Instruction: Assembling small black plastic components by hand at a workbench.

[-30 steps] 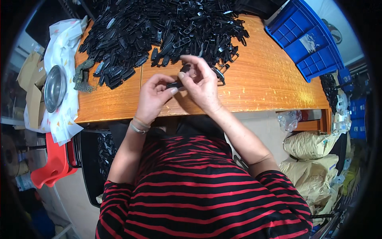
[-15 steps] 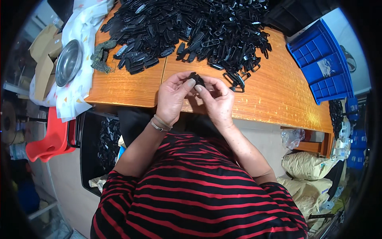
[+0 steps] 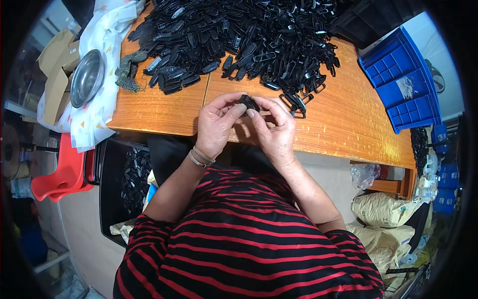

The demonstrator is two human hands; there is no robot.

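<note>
Between both hands, above the near edge of the table, is a small black plastic part (image 3: 249, 102). My left hand (image 3: 217, 123) pinches its left side between thumb and fingers. From the right, my right hand (image 3: 275, 130) grips the same part, its thumb close to the left thumb. The fingers cover much of the part, so its exact shape is hidden. Beyond my hands lies a large heap of black plastic parts (image 3: 214, 40), some long and rounded, others open frames. A few black frames (image 3: 297, 103) lie at the heap's near right edge, close to my right fingers.
Left on the wooden table (image 3: 164, 110) are a crumpled grey-green glove (image 3: 128, 73) and a metal bowl (image 3: 87, 78) on patterned sheeting. A blue plastic crate (image 3: 402, 79) stands at the right. Below are a black bin (image 3: 113, 199) of parts, a red chair (image 3: 64, 174) and paper sacks (image 3: 383, 209).
Both hands keep hold of the black part, which has turned slightly and shifted a little to the right between the fingers. The heap looks the same.
</note>
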